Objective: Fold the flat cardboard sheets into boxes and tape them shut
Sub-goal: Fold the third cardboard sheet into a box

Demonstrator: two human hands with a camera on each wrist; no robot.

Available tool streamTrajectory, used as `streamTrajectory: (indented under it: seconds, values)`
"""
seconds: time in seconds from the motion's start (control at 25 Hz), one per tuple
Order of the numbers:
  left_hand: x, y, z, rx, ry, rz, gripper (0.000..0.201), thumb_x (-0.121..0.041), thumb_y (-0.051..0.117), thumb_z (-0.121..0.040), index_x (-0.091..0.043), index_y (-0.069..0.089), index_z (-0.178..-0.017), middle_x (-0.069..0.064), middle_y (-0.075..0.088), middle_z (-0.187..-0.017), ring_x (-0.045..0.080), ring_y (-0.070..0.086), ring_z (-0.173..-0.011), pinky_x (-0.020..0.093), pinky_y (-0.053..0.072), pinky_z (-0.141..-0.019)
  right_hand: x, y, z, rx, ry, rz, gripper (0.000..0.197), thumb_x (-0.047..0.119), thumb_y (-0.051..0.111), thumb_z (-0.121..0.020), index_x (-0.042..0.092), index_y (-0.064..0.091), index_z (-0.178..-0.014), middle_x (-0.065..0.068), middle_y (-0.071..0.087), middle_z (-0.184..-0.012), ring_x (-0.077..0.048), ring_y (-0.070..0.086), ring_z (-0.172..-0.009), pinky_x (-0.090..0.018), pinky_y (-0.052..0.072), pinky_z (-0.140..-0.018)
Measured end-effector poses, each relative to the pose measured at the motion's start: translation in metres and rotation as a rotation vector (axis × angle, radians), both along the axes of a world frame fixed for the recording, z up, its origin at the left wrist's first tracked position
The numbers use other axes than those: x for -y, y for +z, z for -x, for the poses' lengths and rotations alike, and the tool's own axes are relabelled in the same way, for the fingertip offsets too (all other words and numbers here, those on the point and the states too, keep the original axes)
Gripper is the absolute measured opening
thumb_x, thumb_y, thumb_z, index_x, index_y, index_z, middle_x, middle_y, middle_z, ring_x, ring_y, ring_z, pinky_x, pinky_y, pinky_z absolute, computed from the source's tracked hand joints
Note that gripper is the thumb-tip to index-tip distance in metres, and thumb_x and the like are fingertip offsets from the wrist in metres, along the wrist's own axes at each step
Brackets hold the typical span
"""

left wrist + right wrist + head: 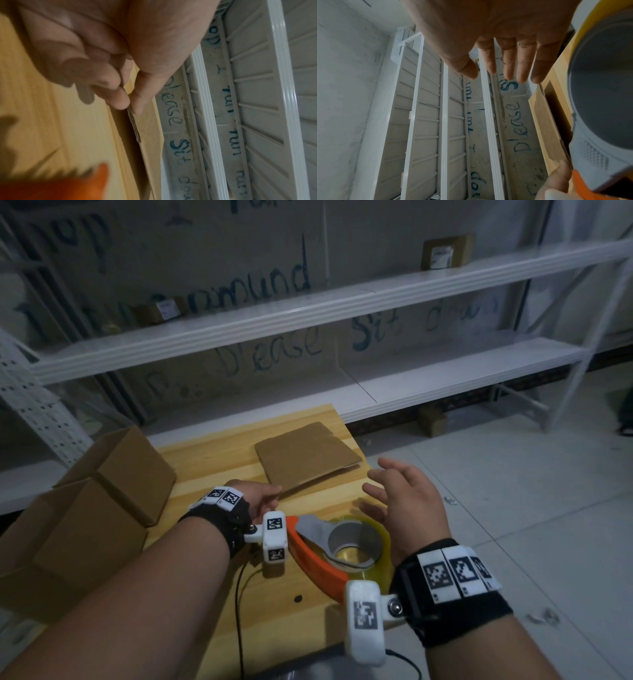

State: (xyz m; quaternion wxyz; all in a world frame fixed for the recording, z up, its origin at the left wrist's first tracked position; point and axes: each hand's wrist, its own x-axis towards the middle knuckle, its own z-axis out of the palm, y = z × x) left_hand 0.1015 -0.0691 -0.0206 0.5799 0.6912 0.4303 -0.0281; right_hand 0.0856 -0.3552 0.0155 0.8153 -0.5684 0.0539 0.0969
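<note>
A stack of flat cardboard sheets (308, 457) lies on the far part of the wooden table (212, 460). My left hand (274, 495) pinches the stack's near left corner; in the left wrist view the thumb and fingers (120, 100) close on the edge of the top sheet (147, 128). My right hand (376, 484) hovers open over the table's right edge, fingers spread (506, 67), holding nothing. An orange and grey tape dispenser (342, 546) with a clear roll lies between my wrists, also large at the right of the right wrist view (599, 108).
Two folded brown boxes (126, 474) (78, 535) stand at the table's left side. White metal shelves (308, 313) with small parcels run along the wall behind. A black cable (239, 594) crosses the table's near edge. Tiled floor (513, 508) lies to the right.
</note>
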Motion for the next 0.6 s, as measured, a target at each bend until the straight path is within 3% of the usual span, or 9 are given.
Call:
streamTrajectory:
  seconds: [0.16,0.36,0.52,0.6]
  values:
    - [-0.010,-0.002,0.002,0.022,0.005,0.065,0.024,-0.018,0.080,-0.098,-0.009,0.065,-0.080,0.004,0.063,-0.054,0.018,0.054,-0.050,0.032,0.048,-0.052,-0.001,-0.001,0.000,0.002,0.001,-0.006,0.026,0.018,0.067,-0.100,0.024,0.071,-0.125,-0.004,0.075,-0.120,-0.021,0.074,-0.113,-0.054,0.065,-0.094]
    - [-0.040,0.002,0.025,0.109,0.041,0.336,0.021,-0.021,0.064,-0.102,-0.014,0.051,-0.088,0.005,0.053,-0.063,0.022,0.052,-0.047,0.035,0.049,-0.049,-0.010,0.002,0.005,0.002,0.025,-0.019,0.027,0.017,0.065,-0.101,0.021,0.071,-0.127,-0.006,0.074,-0.124,-0.022,0.075,-0.112,-0.052,0.065,-0.094]
    - [-0.046,0.009,0.063,0.192,0.078,0.576,0.020,-0.027,0.052,-0.106,-0.015,0.046,-0.091,0.002,0.047,-0.057,0.020,0.048,-0.040,0.028,0.049,-0.042,-0.018,0.006,0.014,0.014,0.059,-0.010,0.028,0.016,0.064,-0.103,0.021,0.069,-0.130,-0.004,0.075,-0.123,-0.021,0.074,-0.113,-0.050,0.064,-0.098]
    - [-0.041,0.019,0.087,0.254,0.086,0.613,0.017,-0.026,0.054,-0.100,-0.015,0.048,-0.089,0.001,0.047,-0.054,0.019,0.048,-0.039,0.025,0.047,-0.040,-0.022,0.009,0.021,0.020,0.080,0.004,0.031,0.018,0.065,-0.103,0.022,0.068,-0.133,-0.003,0.076,-0.120,-0.020,0.075,-0.111,-0.050,0.063,-0.100]
